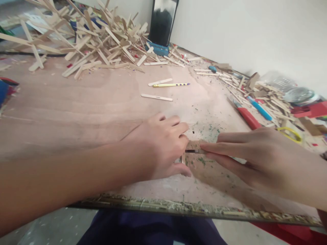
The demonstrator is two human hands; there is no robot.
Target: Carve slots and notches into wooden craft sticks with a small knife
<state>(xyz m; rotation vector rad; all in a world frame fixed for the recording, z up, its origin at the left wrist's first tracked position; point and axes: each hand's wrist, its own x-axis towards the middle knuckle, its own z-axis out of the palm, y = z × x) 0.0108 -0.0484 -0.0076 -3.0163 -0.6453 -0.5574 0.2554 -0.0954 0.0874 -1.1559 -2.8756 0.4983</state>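
Observation:
My left hand [166, 146] lies low on the wooden table, fingers curled and thumb drawn in. Between its thumb and fingers shows the pale edge of a craft stick [183, 158], mostly hidden under the palm. From the right, my right hand [250, 153] pinches a thin flat strip [191, 151] between its fingertips. That strip looks dark toward its left end, which meets the left hand's fingers; I cannot make out whether it is a blade. Green shavings [201, 160] are scattered around the fingertips.
Beyond the hands lie a yellow pencil [171, 85] and a loose craft stick [156, 97]. A heap of craft sticks [102, 41] fills the back left, near a propped phone [163, 22]. A red-handled cutter [247, 117], blue pen-like tool [259, 108] and yellow-handled scissors [290, 133] lie right.

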